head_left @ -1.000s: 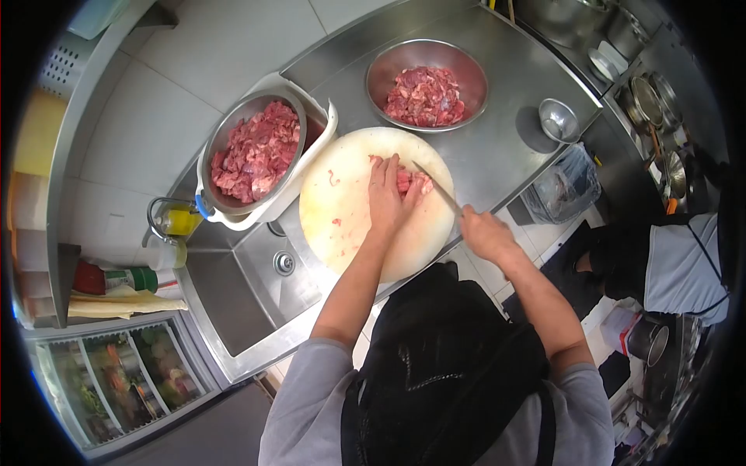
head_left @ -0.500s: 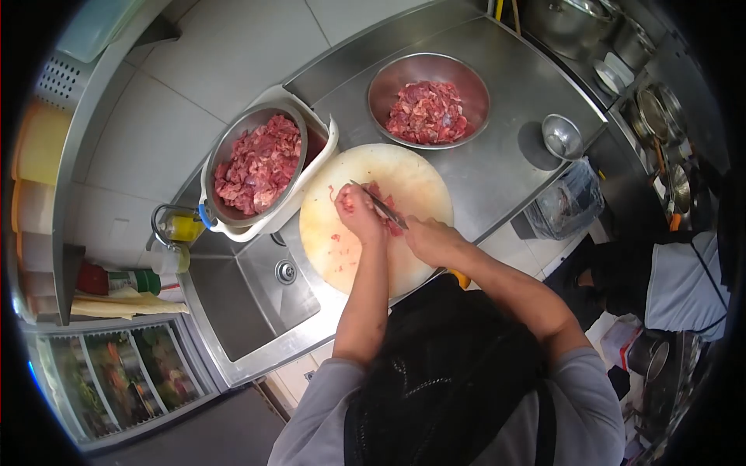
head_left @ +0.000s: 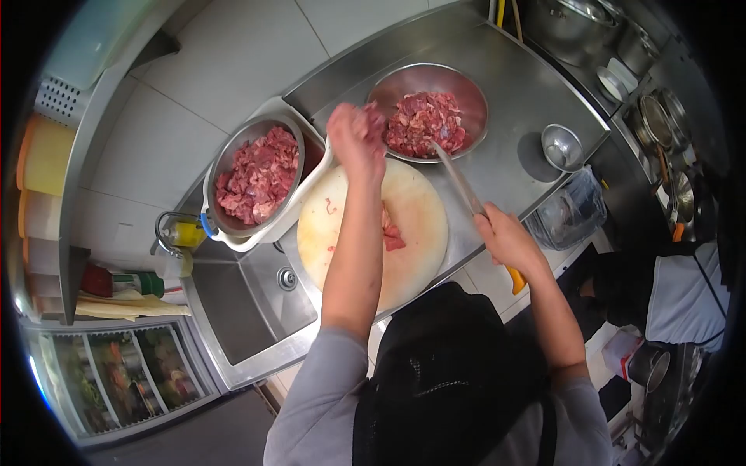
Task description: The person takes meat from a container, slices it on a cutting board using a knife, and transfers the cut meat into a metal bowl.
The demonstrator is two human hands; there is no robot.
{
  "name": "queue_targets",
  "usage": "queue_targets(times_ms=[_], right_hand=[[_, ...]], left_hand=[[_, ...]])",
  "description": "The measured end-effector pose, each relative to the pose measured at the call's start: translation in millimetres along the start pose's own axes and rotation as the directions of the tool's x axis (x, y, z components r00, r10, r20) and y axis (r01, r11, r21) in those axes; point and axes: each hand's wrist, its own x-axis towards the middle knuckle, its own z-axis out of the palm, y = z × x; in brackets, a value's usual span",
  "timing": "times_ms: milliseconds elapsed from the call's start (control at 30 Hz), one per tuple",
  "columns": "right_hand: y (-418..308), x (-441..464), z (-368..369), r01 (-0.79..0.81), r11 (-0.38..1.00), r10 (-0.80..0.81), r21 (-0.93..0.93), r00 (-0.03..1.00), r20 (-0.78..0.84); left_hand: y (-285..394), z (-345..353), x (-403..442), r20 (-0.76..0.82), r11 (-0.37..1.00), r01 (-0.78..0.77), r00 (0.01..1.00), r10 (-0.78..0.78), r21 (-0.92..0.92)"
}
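The left hand (head_left: 354, 141) has left the board (head_left: 416, 206), where half a second ago it was closed beside the blade, and is now raised at the left rim of the bowl (head_left: 468, 92). It is curled around some meat (head_left: 373, 124), blurred by motion; whether hand or meat touches the rim I cannot tell. The right hand (head_left: 507, 242) grips the knife (head_left: 464, 185) around its handle, whose orange end shows below the fist. The knife lay across the board before; now it is off to the right, its blade slanting up from the fist, with the tip seen against the near inner wall of the bowl. Touching or just above, I cannot tell. Bits of red meat that the hands and blade partly covered earlier now lie exposed near the middle of the board, just right of the left forearm, with a few scraps on its left part. The bowl stands on the bench (head_left: 505, 101) behind the board, heaped with meat, as before. The second bowl (head_left: 230, 157), also full, sits tilted in the white tub (head_left: 239, 244) left of the board, unchanged, and the small bowl (head_left: 561, 147) keeps its place on the right.
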Motion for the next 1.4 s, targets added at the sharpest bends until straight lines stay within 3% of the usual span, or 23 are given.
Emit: queue_targets(times_ms=[67,133,167,200,233,267,333,367,433,467,600,667,800,867,1033,1100,1133,1167,1200,1233,1300,1400], right_hand=[[18,-8,1,-0.013,0.999,0.015,0.045,0.999,-0.034],[36,-19,-1,-0.036,0.995,0.041,0.089,0.997,-0.059],[46,-24,-3,-0.042,0.991,0.052,0.124,0.995,-0.081],[55,-28,-5,-0.048,0.985,0.065,0.163,0.992,-0.105],[62,-33,-7,-0.056,0.984,0.074,0.171,0.992,-0.101],[67,-40,-10,-0.047,0.977,0.071,0.207,0.991,-0.11],[82,-47,-11,-0.039,0.967,0.07,0.252,0.991,-0.117],[92,-47,-9,-0.042,0.965,0.073,0.258,0.991,-0.109],[103,-46,-8,-0.036,0.964,0.061,0.263,0.994,-0.09],[105,-45,-7,-0.043,0.965,0.068,0.258,0.994,-0.089],[104,-34,3,-0.025,0.973,0.043,0.228,0.996,-0.075],[101,-33,5,0.0,0.972,0.014,0.236,0.998,-0.058],[96,-30,5,0.02,0.978,-0.003,0.208,0.996,-0.085],[99,-31,6,0.026,0.98,-0.012,0.197,0.997,-0.072],[109,-35,11,0.021,0.987,-0.006,0.157,0.996,-0.091],[106,-39,15,-0.014,0.974,0.04,0.225,0.993,-0.11],[109,-40,17,-0.033,0.972,0.059,0.231,0.993,-0.106],[109,-42,19,-0.03,0.972,0.057,0.231,0.992,-0.111],[109,-44,22,-0.047,0.972,0.074,0.232,0.991,-0.111],[108,-45,24,-0.064,0.97,0.092,0.233,0.989,-0.113],[105,-46,31,-0.073,0.971,0.101,0.227,0.988,-0.113],[87,-42,43,-0.093,0.975,0.114,0.2,0.988,-0.099]], left_hand=[[-17,47,27,-0.128,0.982,-0.01,0.991,0.034,0.19],[-40,46,46,0.077,0.7,-0.039,0.997,-0.022,0.713],[-41,32,42,0.07,0.699,-0.031,0.997,-0.027,0.714],[-33,11,38,0.281,0.46,-0.223,0.958,-0.06,0.859],[-22,-5,32,0.462,0.195,-0.431,0.873,-0.158,0.881],[-7,-18,6,0.366,0.071,-0.368,0.85,-0.379,0.927],[-8,-66,-76,0.247,-0.24,-0.409,0.827,-0.505,0.88],[-20,-102,-112,0.192,-0.309,-0.423,0.801,-0.567,0.852],[-17,-85,-190,0.35,-0.314,-0.428,0.896,-0.274,0.848],[-24,-84,-214,0.314,-0.273,-0.361,0.928,-0.201,0.892],[-27,-84,-243,0.301,-0.296,-0.313,0.95,-0.088,0.902],[-28,-82,-221,0.129,0.018,-0.128,0.986,-0.104,0.992],[-40,-16,-115,0.297,0.264,-0.335,0.939,0.174,0.904],[-34,20,-58,0.51,0.085,-0.538,0.831,0.223,0.839],[-2,27,-8,0.407,0.075,-0.431,0.888,0.216,0.899],[44,-20,-5,0.358,-0.118,-0.34,0.908,0.216,0.933],[68,-58,-7,0.305,-0.245,-0.247,0.923,0.235,0.938],[104,-88,-9,0.13,-0.255,-0.091,0.982,0.138,0.963],[127,-133,-12,-0.006,-0.356,0.054,0.991,0.134,0.933],[152,-169,-15,-0.314,-0.461,0.287,0.949,0.019,0.84],[185,-227,-32,-0.409,-0.477,0.298,0.9,-0.147,0.827],[189,-256,-35,-0.43,-0.478,0.311,0.888,-0.161,0.822]])
